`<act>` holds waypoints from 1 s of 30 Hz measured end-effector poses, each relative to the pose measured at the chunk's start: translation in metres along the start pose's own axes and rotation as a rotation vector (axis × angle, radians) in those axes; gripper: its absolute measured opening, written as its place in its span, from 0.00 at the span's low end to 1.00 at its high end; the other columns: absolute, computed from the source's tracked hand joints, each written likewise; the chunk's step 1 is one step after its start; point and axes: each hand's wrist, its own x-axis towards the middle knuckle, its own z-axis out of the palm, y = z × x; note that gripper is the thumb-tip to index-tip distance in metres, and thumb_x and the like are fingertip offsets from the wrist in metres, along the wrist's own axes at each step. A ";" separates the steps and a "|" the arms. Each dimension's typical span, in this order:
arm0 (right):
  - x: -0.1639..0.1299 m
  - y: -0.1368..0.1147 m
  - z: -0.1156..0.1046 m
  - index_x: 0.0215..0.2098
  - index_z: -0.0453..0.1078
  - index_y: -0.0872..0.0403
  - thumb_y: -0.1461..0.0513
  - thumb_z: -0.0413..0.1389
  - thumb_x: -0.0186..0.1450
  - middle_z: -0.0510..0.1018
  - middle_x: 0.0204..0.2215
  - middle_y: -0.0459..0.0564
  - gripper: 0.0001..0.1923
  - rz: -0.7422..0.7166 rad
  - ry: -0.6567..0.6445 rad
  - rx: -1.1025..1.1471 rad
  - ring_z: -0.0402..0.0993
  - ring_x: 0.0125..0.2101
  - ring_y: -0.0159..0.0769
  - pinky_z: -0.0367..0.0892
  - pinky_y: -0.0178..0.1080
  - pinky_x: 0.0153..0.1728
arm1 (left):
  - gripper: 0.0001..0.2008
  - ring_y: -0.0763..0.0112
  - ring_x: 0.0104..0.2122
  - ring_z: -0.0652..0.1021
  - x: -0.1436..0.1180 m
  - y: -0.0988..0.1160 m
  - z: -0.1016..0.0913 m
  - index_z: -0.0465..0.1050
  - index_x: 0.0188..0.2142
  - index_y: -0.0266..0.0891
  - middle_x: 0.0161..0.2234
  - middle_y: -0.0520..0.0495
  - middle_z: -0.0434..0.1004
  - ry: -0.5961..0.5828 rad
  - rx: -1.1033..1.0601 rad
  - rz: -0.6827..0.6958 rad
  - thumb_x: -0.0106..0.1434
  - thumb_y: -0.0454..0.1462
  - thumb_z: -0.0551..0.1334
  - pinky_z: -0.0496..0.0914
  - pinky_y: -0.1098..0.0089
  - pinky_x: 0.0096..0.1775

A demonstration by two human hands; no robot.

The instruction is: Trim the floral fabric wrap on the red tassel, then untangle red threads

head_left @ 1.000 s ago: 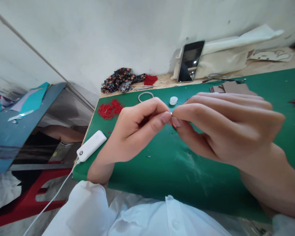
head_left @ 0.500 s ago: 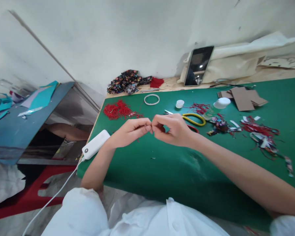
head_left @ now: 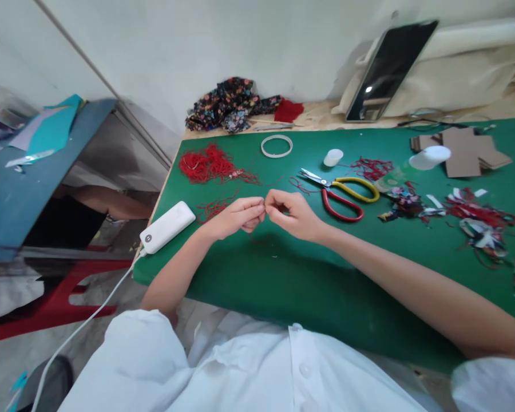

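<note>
My left hand and my right hand meet fingertip to fingertip above the green mat. Both are closed in a pinch. A thin red string trails just under my left fingers; what lies between the right fingertips is too small to make out. Loose red strings lie beside my left hand, partly behind it. Beyond them is a larger tangled heap of red string. To the right of my right hand rest open scissors with one yellow and one red handle.
A white power bank with a cable sits at the left edge. Further back are a white ring, a white cap, floral fabric and a leaning phone. A white-capped bottle, cardboard pieces and scraps lie right.
The view has tilted down and shifted, so the table things appear higher and further right. My hands stay pinched together; the scissors now show in full beside my right hand.
</note>
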 end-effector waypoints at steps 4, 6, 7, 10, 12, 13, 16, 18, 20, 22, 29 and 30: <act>-0.008 0.024 0.017 0.24 0.60 0.52 0.61 0.52 0.63 0.61 0.16 0.38 0.09 0.162 0.094 0.199 0.54 0.19 0.26 0.51 0.31 0.21 | 0.22 0.87 0.16 0.51 0.008 -0.013 -0.001 0.60 0.28 0.38 0.17 0.64 0.47 0.085 0.026 -0.047 0.60 0.53 0.63 0.47 0.79 0.19; -0.011 0.032 0.019 0.24 0.60 0.52 0.60 0.53 0.62 0.62 0.16 0.38 0.09 0.230 0.092 0.281 0.54 0.19 0.25 0.50 0.31 0.20 | 0.19 0.87 0.15 0.53 0.013 -0.021 0.002 0.61 0.29 0.37 0.17 0.64 0.50 0.143 0.041 -0.050 0.63 0.49 0.62 0.48 0.80 0.18; -0.011 0.034 0.018 0.24 0.60 0.52 0.60 0.53 0.62 0.63 0.17 0.38 0.10 0.255 0.084 0.307 0.54 0.18 0.24 0.50 0.31 0.20 | 0.17 0.87 0.15 0.54 0.015 -0.024 0.004 0.61 0.29 0.37 0.17 0.63 0.52 0.175 0.055 -0.044 0.64 0.47 0.61 0.49 0.80 0.18; -0.009 0.037 0.014 0.24 0.59 0.52 0.60 0.53 0.62 0.66 0.18 0.39 0.10 0.301 0.039 0.342 0.55 0.17 0.23 0.52 0.31 0.19 | 0.13 0.87 0.14 0.57 0.019 -0.033 0.009 0.62 0.29 0.36 0.18 0.61 0.58 0.262 0.076 -0.013 0.67 0.41 0.58 0.50 0.81 0.18; -0.005 0.038 0.011 0.25 0.58 0.51 0.58 0.52 0.63 0.65 0.17 0.39 0.11 0.325 0.002 0.358 0.56 0.16 0.24 0.53 0.31 0.18 | 0.12 0.87 0.14 0.57 0.021 -0.035 0.011 0.62 0.29 0.36 0.18 0.60 0.58 0.293 0.055 0.004 0.68 0.40 0.56 0.51 0.81 0.18; -0.002 0.039 0.010 0.25 0.58 0.51 0.58 0.51 0.64 0.64 0.17 0.38 0.11 0.338 -0.015 0.370 0.56 0.15 0.24 0.54 0.32 0.18 | 0.12 0.86 0.14 0.57 0.022 -0.036 0.012 0.62 0.29 0.37 0.18 0.60 0.58 0.298 0.041 0.008 0.68 0.40 0.56 0.51 0.80 0.18; 0.013 0.043 0.006 0.27 0.61 0.52 0.57 0.51 0.67 0.63 0.16 0.38 0.12 0.347 -0.037 0.282 0.59 0.17 0.27 0.55 0.33 0.20 | 0.13 0.86 0.14 0.57 0.022 -0.036 0.014 0.61 0.29 0.37 0.17 0.61 0.57 0.260 0.024 0.004 0.68 0.42 0.57 0.51 0.80 0.18; 0.027 0.047 0.006 0.29 0.65 0.54 0.61 0.54 0.65 0.68 0.20 0.41 0.07 0.280 -0.034 -0.033 0.62 0.21 0.28 0.56 0.34 0.25 | 0.15 0.86 0.14 0.57 0.021 -0.036 0.016 0.62 0.29 0.36 0.17 0.60 0.57 0.188 0.029 -0.002 0.66 0.45 0.59 0.52 0.79 0.18; 0.044 0.050 0.008 0.37 0.70 0.54 0.65 0.55 0.64 0.74 0.25 0.45 0.04 0.225 -0.105 -0.293 0.67 0.27 0.32 0.58 0.35 0.30 | 0.18 0.85 0.15 0.58 0.019 -0.038 0.020 0.62 0.29 0.36 0.18 0.60 0.58 0.107 0.040 -0.002 0.64 0.49 0.59 0.53 0.78 0.19; 0.060 0.054 0.012 0.45 0.72 0.54 0.65 0.56 0.65 0.77 0.33 0.50 0.11 0.165 -0.145 -0.507 0.71 0.34 0.37 0.60 0.38 0.35 | 0.19 0.84 0.16 0.59 0.018 -0.042 0.023 0.63 0.30 0.36 0.19 0.59 0.60 0.053 0.057 0.004 0.64 0.51 0.58 0.54 0.77 0.20; 0.082 0.063 0.026 0.37 0.76 0.57 0.64 0.53 0.67 0.77 0.38 0.56 0.09 0.034 -0.328 -0.736 0.71 0.41 0.43 0.61 0.45 0.47 | 0.18 0.84 0.18 0.61 0.017 -0.053 0.028 0.65 0.32 0.36 0.20 0.59 0.60 0.032 0.132 0.024 0.67 0.49 0.55 0.55 0.77 0.23; 0.080 0.063 0.026 0.36 0.76 0.57 0.64 0.52 0.68 0.77 0.37 0.57 0.10 0.031 -0.336 -0.743 0.70 0.41 0.43 0.61 0.45 0.47 | 0.17 0.84 0.18 0.61 0.017 -0.053 0.028 0.65 0.32 0.36 0.20 0.59 0.60 0.030 0.130 0.027 0.68 0.49 0.55 0.55 0.77 0.23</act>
